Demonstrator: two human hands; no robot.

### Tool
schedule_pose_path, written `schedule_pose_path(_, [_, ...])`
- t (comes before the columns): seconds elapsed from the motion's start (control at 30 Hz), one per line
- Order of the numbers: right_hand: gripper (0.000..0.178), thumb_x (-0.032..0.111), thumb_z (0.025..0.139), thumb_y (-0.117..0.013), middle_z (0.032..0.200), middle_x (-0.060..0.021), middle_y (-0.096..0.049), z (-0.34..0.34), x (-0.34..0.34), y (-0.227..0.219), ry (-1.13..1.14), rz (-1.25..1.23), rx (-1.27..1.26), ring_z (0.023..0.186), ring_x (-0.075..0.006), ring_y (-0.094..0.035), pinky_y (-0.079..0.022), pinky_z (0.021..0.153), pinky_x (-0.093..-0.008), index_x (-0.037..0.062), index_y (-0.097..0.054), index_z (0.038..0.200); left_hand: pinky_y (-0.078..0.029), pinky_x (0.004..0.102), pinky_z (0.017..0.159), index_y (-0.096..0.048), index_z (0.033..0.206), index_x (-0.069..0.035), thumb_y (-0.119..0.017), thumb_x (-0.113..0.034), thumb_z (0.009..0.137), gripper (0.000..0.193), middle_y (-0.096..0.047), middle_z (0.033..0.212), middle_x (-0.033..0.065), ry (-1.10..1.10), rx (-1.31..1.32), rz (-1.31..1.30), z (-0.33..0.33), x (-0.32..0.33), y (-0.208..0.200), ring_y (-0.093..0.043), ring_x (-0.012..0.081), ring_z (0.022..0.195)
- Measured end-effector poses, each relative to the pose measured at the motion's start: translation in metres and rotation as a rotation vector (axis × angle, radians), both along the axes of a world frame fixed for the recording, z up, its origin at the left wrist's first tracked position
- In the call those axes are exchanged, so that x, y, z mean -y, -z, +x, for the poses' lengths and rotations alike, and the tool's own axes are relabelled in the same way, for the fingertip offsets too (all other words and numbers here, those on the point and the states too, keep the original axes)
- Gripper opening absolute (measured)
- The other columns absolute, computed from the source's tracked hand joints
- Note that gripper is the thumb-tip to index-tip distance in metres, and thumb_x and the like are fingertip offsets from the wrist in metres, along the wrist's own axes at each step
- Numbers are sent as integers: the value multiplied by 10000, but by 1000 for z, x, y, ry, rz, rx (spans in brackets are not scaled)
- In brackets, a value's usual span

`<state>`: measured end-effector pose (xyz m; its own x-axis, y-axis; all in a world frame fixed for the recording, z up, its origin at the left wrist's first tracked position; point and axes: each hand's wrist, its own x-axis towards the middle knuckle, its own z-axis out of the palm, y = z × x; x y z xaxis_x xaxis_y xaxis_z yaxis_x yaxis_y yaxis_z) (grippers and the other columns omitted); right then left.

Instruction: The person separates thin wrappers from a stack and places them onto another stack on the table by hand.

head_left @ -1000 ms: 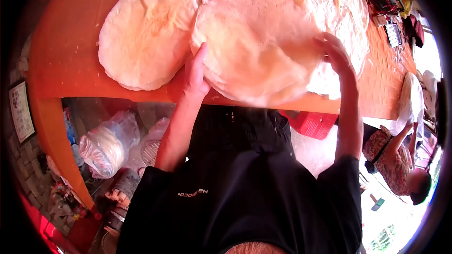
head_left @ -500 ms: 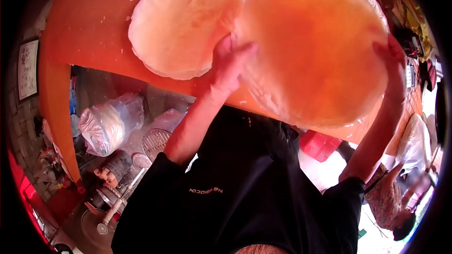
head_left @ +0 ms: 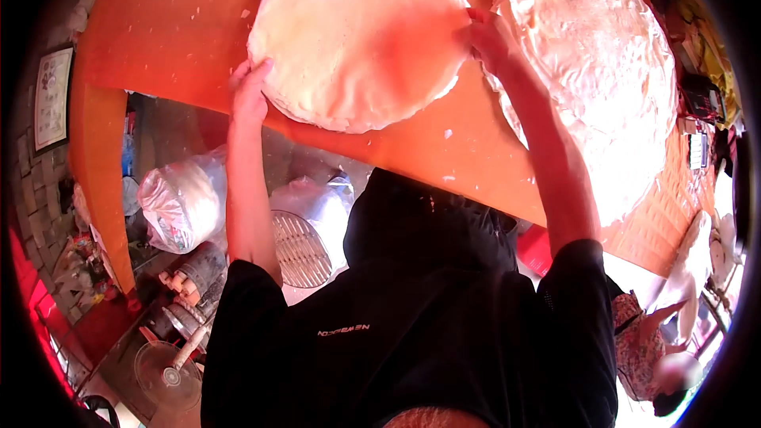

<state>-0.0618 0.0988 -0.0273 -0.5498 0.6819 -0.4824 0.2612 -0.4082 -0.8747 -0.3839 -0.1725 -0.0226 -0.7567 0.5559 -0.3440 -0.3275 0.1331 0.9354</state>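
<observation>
A pale, thin round flatbread [head_left: 349, 47] lies flat, apparently on top of the left stack, at the orange table's [head_left: 182, 55] front edge. My left hand [head_left: 251, 91] pinches its left rim, thumb on top. At the opposite rim, my right hand [head_left: 493, 41] has its fingers closed on the edge, though the fingertips are partly hidden. To the right of my right forearm spreads a wider pile of crinkled flatbreads [head_left: 594, 71], brightly lit and untouched by either hand.
Below the table on the left are a plastic-wrapped bundle [head_left: 182, 202], a round slatted rack [head_left: 301, 250] and a fan [head_left: 169, 376]. A red basket [head_left: 535, 250] sits under the front edge. Another person [head_left: 638, 341] is at the lower right.
Both hands have moved left from the right pile, carrying the thin flatbread over to the left stack. The right pile's crinkled top is now uncovered.
</observation>
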Motion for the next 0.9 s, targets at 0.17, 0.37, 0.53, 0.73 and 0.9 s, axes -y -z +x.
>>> schedule_pose_path(0.17, [405, 236, 790, -675, 829, -137, -674, 27, 11, 0, 81, 934, 443, 701, -263, -653, -525, 617, -373, 32, -592, 1130, -467, 306, 930, -532, 1218, 59, -703, -52, 834, 435, -609, 1149, 136, -85, -140, -96, 22, -4, -18, -574, 180, 1065])
schedule_pose_path(0.37, [705, 324, 809, -668, 1321, -289, -441, -8, 58, 51, -21, 1264, 552, 1264, -401, -400, -320, 1066, -472, -5, -386, 1365, -481, 343, 903, -535, 1238, 23, -685, -145, 870, 431, -598, 1172, 111, -88, -188, -38, 15, -11, 24, -568, 198, 1059])
schedule_pose_path(0.53, [638, 290, 844, -672, 1259, -244, -551, 16, 55, -26, 43, 718, 206, 1190, -396, -512, -426, 1000, -418, 34, -425, 1374, -458, 328, 906, -563, 1179, 41, -653, -154, 887, 363, -605, 1119, 104, -37, -334, -55, 21, -8, 16, -566, 195, 1021])
schedule_pose_path(0.73, [417, 147, 816, -726, 957, -215, -660, 247, -20, -31, 764, 447, 121, 860, -269, -662, -557, 729, -330, -49, -576, 1151, -490, 292, 877, -517, 1240, 85, -672, -29, 861, 426, -623, 1107, 148, -247, -678, -127, 34, 2, -16, -600, 199, 989])
schedule_pose_path(0.9, [398, 72, 875, -582, 1100, -344, -556, 350, -88, -22, 1008, -121, -206, 938, -438, -626, -580, 826, -474, -111, -454, 1203, -488, 270, 869, -547, 1202, 60, -630, -32, 891, 334, -631, 1075, 108, -77, -693, 40, 110, -30, -62, -604, 163, 955])
